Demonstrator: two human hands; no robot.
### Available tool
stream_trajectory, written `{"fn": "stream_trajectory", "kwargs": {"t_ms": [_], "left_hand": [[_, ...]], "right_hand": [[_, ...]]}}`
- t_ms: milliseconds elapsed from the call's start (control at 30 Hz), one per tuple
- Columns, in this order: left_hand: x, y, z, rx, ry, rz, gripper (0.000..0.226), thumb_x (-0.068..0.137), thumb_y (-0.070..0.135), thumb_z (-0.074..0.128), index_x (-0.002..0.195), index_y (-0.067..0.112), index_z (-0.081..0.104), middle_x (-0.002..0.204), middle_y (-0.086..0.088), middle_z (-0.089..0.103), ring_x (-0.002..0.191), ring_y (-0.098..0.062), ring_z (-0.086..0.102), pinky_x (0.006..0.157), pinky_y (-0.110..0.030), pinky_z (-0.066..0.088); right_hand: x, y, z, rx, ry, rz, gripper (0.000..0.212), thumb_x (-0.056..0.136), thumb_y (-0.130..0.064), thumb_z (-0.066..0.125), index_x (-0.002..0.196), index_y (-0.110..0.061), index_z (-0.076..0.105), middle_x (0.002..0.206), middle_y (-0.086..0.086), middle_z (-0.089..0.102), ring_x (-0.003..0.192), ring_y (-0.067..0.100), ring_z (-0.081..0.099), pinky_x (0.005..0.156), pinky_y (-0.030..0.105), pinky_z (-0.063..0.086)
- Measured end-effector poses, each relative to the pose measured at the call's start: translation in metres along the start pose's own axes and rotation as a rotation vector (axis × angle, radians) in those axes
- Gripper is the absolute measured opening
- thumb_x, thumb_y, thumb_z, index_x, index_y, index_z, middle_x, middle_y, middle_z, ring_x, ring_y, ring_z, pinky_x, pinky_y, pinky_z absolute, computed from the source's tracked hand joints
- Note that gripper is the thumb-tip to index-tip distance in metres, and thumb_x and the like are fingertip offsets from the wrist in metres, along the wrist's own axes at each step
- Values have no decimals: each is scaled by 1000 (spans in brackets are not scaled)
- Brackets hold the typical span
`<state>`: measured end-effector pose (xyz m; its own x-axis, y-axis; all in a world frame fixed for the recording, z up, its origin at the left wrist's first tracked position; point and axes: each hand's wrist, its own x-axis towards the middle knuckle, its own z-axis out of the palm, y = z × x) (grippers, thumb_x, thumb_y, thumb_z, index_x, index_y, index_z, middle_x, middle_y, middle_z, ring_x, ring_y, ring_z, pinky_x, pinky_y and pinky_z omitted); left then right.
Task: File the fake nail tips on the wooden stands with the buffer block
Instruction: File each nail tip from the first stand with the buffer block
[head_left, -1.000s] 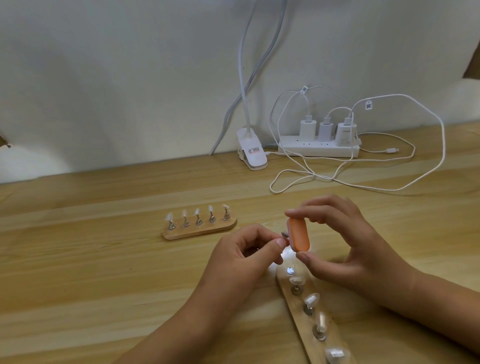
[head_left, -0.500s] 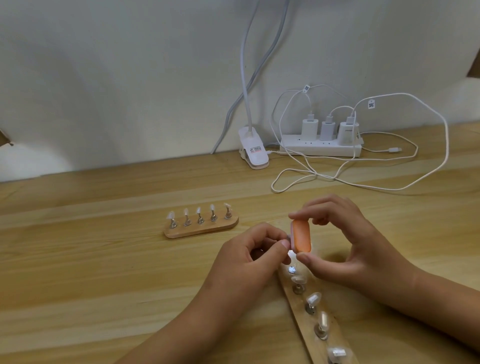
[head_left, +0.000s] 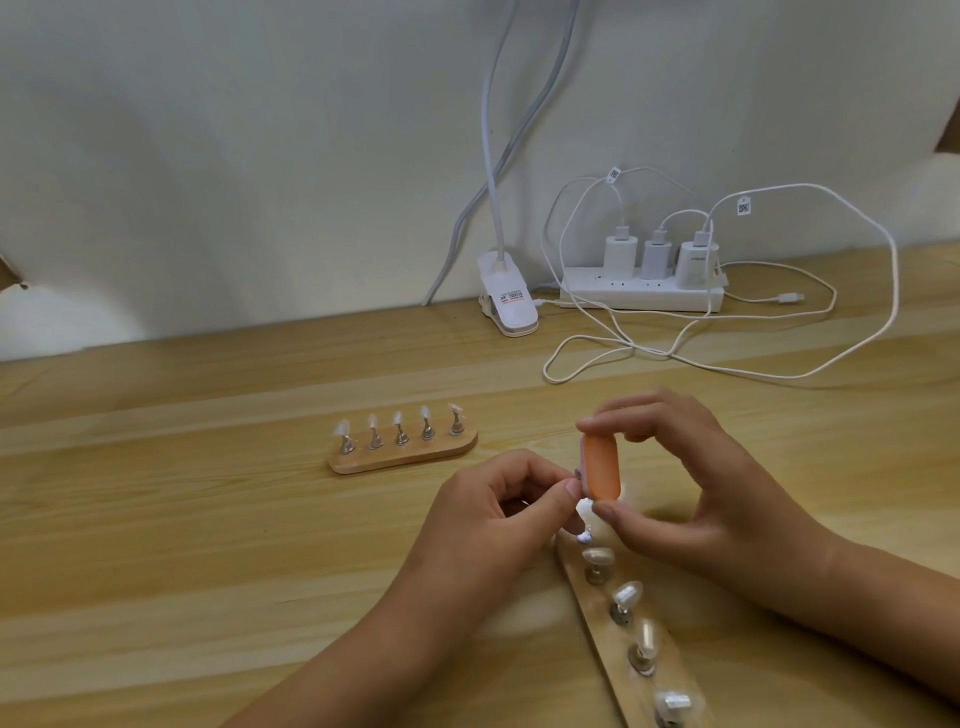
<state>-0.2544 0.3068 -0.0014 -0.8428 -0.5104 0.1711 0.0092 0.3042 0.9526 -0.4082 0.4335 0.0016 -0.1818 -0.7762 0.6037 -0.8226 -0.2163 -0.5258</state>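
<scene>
Orange buffer block (head_left: 601, 470) stands upright, pinched top and bottom by the right hand (head_left: 691, 499) above the near wooden stand (head_left: 597, 613) at the desk's (head_left: 208, 519) front edge. The left hand (head_left: 488, 519) pinches what seems to be a nail tip (head_left: 584, 512). The clip lamp's label (head_left: 511, 297) is unreadable.

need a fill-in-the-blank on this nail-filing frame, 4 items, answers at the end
1. The right hand grips a buffer block coloured ____.
2. The left hand pinches a small piece right beside that ____.
3. The far wooden stand carries ____ nail tips.
4. The power strip has ____ chargers plugged in.

Missing words: orange; block; five; three.
</scene>
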Motion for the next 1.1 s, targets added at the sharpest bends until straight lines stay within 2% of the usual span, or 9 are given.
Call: {"fn": "stream_trajectory", "kwargs": {"t_ms": [167,267,400,600,733,933,1000,1100], "left_hand": [[1,0,0,-22,6,7,11,90,21,67,81,21,73,70,5,72,72,-5,67,73,-18,50],[2,-1,1,-36,-1,19,13,83,30,63,80,22,73,72,4,71,73,-8,67,74,-26,51],[2,-3,0,-21,3,9,10,85,29,63,82,26,72,72,6,71,73,-6,65,73,-24,50],[2,-3,0,-18,8,1,13,93,17,64,83,20,72,72,6,71,73,-8,65,73,-26,50],[3,-3,-1,-23,12,0,13,93,15,64,83,19,72,73,3,71,74,-9,66,73,-25,51],[3,-3,0,-45,13,-6,11,85,29,64,78,25,72,73,3,71,74,-11,66,74,-27,51],[3,-4,0,-38,7,-5,12,87,28,64,79,26,72,73,4,71,75,-11,66,75,-29,51],[3,-5,-1,-29,0,-5,13,92,23,64,81,25,72,73,6,71,74,-8,65,72,-23,49]], "right_hand": [[0,-1,-2,18,1,18,44,77,-37,67,118,-21,62,117,-11,59,113,10,53,97,20,39],[-2,-2,-1,26,-53,-4,45,78,-37,69,120,-24,62,119,-12,59,118,14,55,101,23,40],[0,0,-2,38,-23,32,44,78,-39,69,119,-25,63,115,-12,61,111,15,57,97,29,43],[-1,2,-1,85,-10,66,47,76,-44,71,120,-33,59,109,-13,62,102,15,59,91,22,44],[-1,1,0,80,-30,-14,30,78,-35,73,105,-27,61,107,-13,64,103,17,60,91,22,43],[0,0,-1,67,-36,-9,28,79,-37,71,104,-27,66,114,-18,64,112,12,58,96,21,40],[-1,-1,-1,75,-21,16,28,78,-38,71,104,-29,66,113,-18,65,112,11,58,96,20,41],[-1,-2,-2,145,-19,78,26,78,-40,70,102,-31,65,110,-17,66,111,12,58,94,18,41]]}}
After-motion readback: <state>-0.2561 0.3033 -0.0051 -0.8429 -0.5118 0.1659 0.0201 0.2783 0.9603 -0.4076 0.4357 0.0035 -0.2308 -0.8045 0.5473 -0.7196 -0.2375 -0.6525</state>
